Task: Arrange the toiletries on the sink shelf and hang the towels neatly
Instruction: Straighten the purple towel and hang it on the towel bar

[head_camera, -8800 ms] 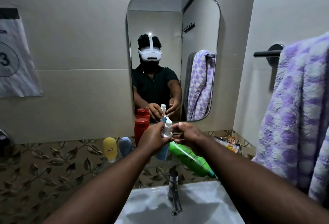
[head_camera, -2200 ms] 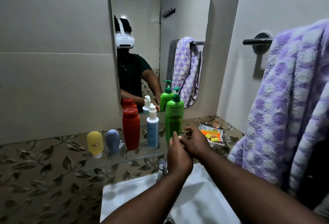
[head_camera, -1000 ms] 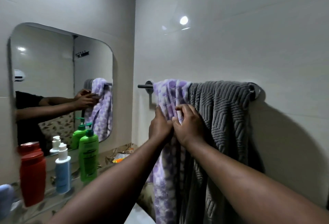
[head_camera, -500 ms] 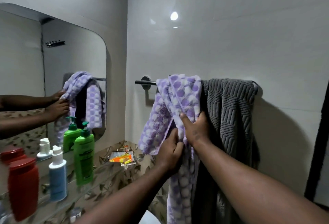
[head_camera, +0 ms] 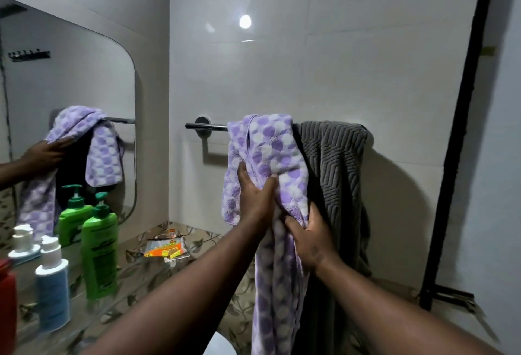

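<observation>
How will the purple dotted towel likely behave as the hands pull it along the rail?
Probably floppy: the purple dotted towel bunches into folds under the left hand and right hand. Its plush pile may drag against the grey ribbed towel beside it. Draped unevenly, it could slip off the rail.

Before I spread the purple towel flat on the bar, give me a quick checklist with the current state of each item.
1. Both hands on purple towel: ok, left hand and right hand grip its front.
2. Towel over the towel bar: ok, draped but bunched.
3. Lies flat: not ok, folded and twisted.
4. Free bar to the left: ok, bare metal shows.
5. Grey towel clear of it: not ok, they touch.
6. Bottles upright on the shelf, green bottle included: ok.
</observation>
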`<act>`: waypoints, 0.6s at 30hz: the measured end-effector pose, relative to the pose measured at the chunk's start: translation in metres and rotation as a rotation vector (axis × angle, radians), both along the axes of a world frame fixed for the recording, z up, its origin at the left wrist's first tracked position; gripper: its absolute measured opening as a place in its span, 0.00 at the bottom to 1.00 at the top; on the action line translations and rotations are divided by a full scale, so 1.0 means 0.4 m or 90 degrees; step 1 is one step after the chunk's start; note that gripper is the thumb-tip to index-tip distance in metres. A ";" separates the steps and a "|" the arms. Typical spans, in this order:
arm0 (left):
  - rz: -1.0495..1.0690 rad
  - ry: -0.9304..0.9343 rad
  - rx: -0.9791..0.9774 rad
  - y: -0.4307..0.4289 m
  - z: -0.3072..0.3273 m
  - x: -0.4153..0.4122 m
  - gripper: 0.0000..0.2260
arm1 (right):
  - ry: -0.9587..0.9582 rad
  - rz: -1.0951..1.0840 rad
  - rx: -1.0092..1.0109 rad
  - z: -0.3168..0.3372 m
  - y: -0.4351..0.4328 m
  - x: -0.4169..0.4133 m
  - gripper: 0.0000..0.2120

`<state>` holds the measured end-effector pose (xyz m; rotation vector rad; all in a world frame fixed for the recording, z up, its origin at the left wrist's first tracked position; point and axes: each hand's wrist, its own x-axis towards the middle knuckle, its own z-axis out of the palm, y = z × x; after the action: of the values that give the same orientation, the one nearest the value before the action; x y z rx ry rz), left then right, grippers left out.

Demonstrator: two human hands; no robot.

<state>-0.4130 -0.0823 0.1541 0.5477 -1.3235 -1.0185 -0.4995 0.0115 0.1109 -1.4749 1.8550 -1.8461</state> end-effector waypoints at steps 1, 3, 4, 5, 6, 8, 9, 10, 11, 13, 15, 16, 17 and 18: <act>0.011 -0.002 -0.004 0.016 -0.007 -0.006 0.36 | 0.033 -0.047 -0.004 0.001 0.015 -0.001 0.19; 0.045 -0.010 -0.020 0.064 -0.019 -0.022 0.33 | 0.099 -0.150 -0.035 0.000 0.041 -0.003 0.24; 0.066 -0.017 -0.030 0.086 -0.026 -0.031 0.33 | 0.132 -0.185 -0.053 0.002 0.053 -0.003 0.27; 0.084 -0.018 -0.040 0.113 -0.030 -0.039 0.34 | 0.175 -0.216 -0.072 0.005 0.064 -0.006 0.29; 0.099 -0.013 -0.050 0.138 -0.036 -0.047 0.34 | 0.233 -0.246 -0.099 0.006 0.073 -0.013 0.29; 0.121 -0.012 -0.072 0.177 -0.045 -0.062 0.35 | 0.354 -0.305 -0.184 0.014 0.094 -0.038 0.27; 0.126 -0.019 -0.079 0.195 -0.047 -0.066 0.34 | 0.394 -0.327 -0.217 0.020 0.103 -0.052 0.24; 0.129 -0.029 -0.083 0.215 -0.047 -0.073 0.34 | 0.419 -0.343 -0.237 0.028 0.118 -0.066 0.20; 0.133 -0.041 -0.083 0.234 -0.048 -0.080 0.34 | 0.436 -0.352 -0.247 0.036 0.132 -0.077 0.15; 0.139 -0.062 -0.085 0.270 -0.052 -0.101 0.35 | 0.436 -0.323 -0.249 0.044 0.155 -0.095 0.07; 0.143 -0.082 -0.087 0.302 -0.068 -0.123 0.36 | 0.395 -0.226 -0.233 0.053 0.177 -0.102 0.06; 0.150 -0.091 -0.086 0.317 -0.077 -0.133 0.37 | 0.356 -0.178 -0.225 0.055 0.188 -0.106 0.08; 0.156 -0.100 -0.087 0.333 -0.086 -0.143 0.37 | 0.308 -0.145 -0.221 0.056 0.200 -0.113 0.08; 0.160 -0.107 -0.093 0.352 -0.093 -0.151 0.37 | 0.255 -0.130 -0.214 0.057 0.211 -0.123 0.07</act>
<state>-0.4733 0.0583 0.1169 0.6800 -1.4233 -0.6754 -0.5487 0.0957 0.1338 -1.9564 2.0002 -2.1720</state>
